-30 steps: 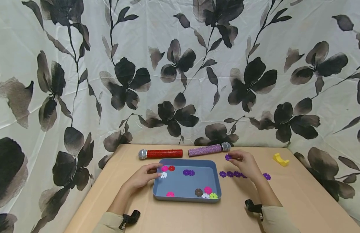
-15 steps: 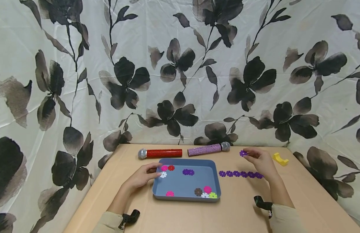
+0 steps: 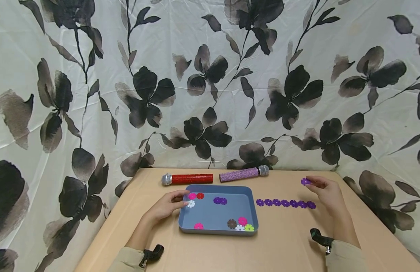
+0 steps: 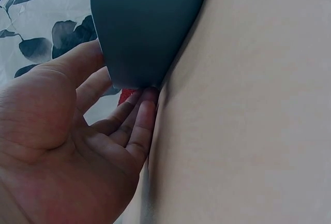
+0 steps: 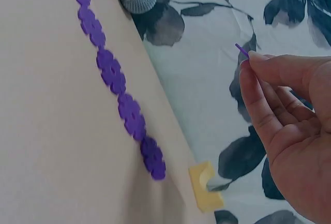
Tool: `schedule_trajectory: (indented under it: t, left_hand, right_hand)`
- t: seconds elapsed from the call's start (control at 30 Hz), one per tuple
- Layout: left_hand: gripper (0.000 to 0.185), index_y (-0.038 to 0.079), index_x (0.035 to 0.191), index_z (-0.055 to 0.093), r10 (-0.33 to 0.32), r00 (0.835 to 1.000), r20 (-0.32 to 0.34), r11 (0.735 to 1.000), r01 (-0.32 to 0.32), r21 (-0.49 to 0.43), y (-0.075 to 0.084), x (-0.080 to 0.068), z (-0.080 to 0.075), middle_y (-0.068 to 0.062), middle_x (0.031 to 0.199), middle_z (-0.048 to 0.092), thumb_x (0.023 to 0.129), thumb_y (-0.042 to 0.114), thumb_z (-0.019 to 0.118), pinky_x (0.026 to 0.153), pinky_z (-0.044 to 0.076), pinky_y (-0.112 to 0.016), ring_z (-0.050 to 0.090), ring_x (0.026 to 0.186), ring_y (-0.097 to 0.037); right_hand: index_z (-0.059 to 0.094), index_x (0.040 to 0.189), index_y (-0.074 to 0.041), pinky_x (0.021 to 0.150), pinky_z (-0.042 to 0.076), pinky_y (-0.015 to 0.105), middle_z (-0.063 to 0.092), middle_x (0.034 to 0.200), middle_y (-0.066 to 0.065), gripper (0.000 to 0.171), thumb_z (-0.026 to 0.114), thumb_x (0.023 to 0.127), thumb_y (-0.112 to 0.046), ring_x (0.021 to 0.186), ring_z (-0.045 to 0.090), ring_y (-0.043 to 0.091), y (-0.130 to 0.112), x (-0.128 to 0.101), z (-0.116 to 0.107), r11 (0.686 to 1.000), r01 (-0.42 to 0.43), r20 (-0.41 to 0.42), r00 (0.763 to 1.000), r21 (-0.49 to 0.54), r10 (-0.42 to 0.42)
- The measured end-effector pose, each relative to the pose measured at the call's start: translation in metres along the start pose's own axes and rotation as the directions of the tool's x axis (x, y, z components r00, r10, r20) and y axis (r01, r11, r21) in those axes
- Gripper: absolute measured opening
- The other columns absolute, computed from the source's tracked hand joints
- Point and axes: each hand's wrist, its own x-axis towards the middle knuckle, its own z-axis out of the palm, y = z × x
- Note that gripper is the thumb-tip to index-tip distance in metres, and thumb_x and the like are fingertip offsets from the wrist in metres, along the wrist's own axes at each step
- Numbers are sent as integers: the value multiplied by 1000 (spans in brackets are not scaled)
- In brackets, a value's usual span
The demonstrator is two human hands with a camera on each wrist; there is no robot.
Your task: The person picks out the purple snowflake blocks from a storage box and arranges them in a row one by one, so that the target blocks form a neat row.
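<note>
Purple disc [image 3: 305,181] pinched in right-hand grip [image 3: 327,192]

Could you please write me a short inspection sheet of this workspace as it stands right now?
Surface: tan table, bare in front.
Job's things: row of linked purple flower discs right of the blue-grey plastic tray; tray holds loose mixed-colour discs.
Clutter: red glitter microphone, purple glitter microphone, small yellow block.
Hands: right hand pinches one purple flower disc above the table; left hand touches the tray's left rim.
Cables: nothing seen.
Surroundings: floral cloth backdrop.
</note>
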Motion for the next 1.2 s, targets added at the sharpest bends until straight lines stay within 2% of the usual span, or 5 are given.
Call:
schedule_trajectory:
  t: [0.27,0.57,0.87,1.03,1.2]
  left_hand:
    - [56,7,146,59,-5,1000,-2,1000,5,0,-1,3,0,-15,147,60,97,30,75,116,44,-46,56,135,-33]
    - [56,6,146,59,6,1000,4,1000,-6,-13,-2,3,0,-16,147,60,97,29,75,109,47,-30,57,135,-32]
    - [56,6,146,59,10,1000,6,1000,-10,-10,-2,2,-1,-17,147,60,97,29,75,110,46,-33,57,134,-32]
    - [56,7,145,60,6,1000,5,1000,-6,-14,-2,1,-1,-16,147,60,97,29,76,110,46,-33,58,134,-32]
    - [56,8,145,60,8,1000,3,1000,-8,-8,-2,1,-1,-16,147,60,96,31,76,110,46,-35,58,134,-32]
  right_hand:
    - [59,143,1,77,50,5,63,134,21,50,67,103,-27,92,53,-18,16,-5,-11,996,-87,22,996,-35,88]
    - [59,138,11,75,53,9,62,134,33,44,68,100,-9,96,57,-4,32,-9,-20,987,-122,40,991,-106,127]
    - [56,141,8,109,38,72,55,139,33,52,73,97,-12,124,47,43,42,-16,-31,962,-263,131,953,-79,272]
    - [58,138,9,106,41,68,63,131,30,51,76,95,-12,118,56,38,50,-16,-34,954,-286,122,947,-93,296]
    - [61,133,12,84,54,28,71,118,23,43,74,94,-4,105,64,28,52,-12,-37,947,-291,148,939,-135,309]
